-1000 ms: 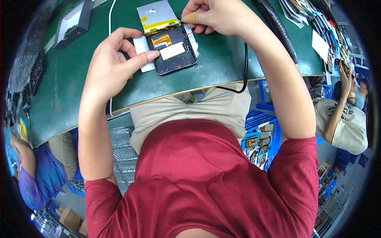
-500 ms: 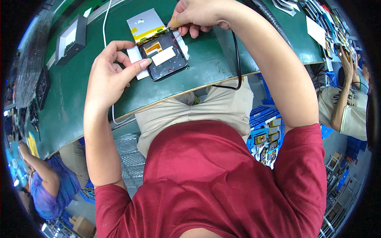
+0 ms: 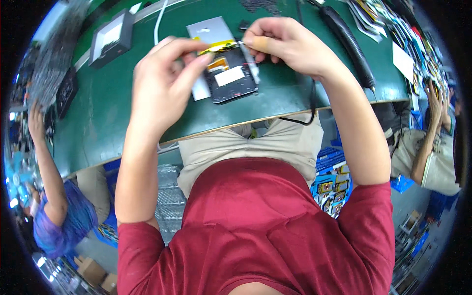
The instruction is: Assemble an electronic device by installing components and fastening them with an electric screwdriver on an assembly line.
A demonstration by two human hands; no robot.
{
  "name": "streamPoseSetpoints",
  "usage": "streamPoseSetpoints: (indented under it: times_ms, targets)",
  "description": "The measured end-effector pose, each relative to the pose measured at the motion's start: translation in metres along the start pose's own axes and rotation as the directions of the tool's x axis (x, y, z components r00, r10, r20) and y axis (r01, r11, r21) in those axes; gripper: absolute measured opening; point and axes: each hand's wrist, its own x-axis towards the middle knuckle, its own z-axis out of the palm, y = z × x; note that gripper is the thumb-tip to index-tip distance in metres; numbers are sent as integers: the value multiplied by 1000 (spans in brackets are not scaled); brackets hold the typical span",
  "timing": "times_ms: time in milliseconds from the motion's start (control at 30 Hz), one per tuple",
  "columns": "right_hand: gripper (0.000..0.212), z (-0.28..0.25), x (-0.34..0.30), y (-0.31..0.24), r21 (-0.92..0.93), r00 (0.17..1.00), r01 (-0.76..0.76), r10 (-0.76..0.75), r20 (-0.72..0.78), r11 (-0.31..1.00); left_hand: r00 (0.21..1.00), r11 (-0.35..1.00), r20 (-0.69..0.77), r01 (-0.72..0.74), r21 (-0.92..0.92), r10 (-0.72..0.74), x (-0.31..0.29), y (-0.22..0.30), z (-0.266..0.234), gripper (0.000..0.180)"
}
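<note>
**A:** Left hand (image 3: 164,81) first. How are the fingers (image 3: 186,45) set?

**B:** My thumb and forefinger curve toward each other, a narrow gap between the tips, over the far left corner of the black casing (image 3: 233,92). Blurred; I cannot tell whether they touch it or grip anything.

**A:** And the right hand (image 3: 290,44)?

**B:** Thumb and forefinger tips brought together at the casing's far right corner, my other fingers curled in. Whether something sits in that pinch is too small to make out. A bit of red wire (image 3: 251,62) shows below them, by the casing's right edge.

**A:** Position of the casing?

**B:** Flat on the green bench (image 3: 108,105), between my hands. Inside it, a white label (image 3: 229,75) and an orange ribbon (image 3: 218,64).

**A:** Around it?

**B:** Just beyond its far edge, a grey panel (image 3: 209,31) with yellow tape (image 3: 222,45) along the side facing the casing. White sheet (image 3: 200,89) along the casing's left side. Well apart to its right, a black wrapped cylinder (image 3: 346,46).
</note>
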Motion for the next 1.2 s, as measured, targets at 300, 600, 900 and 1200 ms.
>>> streamPoseSetpoints:
  times_ms: [300,600,900,1200]
  targets:
    - [23,12,-3,9,212,994,107,-106,-13,971,968,980,154,-201,6,197,26,7,10,22]
    - [18,19,-6,-11,-242,960,190,-233,-159,951,982,991,178,87,-104,-67,21,4,14,24]
    - [21,-19,23,-5,-141,993,-60,74,96,988,976,961,-29,-209,183,218,-24,9,18,30]
    - [15,-17,60,-37,-368,876,-374,454,161,852,982,984,-121,-130,118,144,-48,-4,25,43]
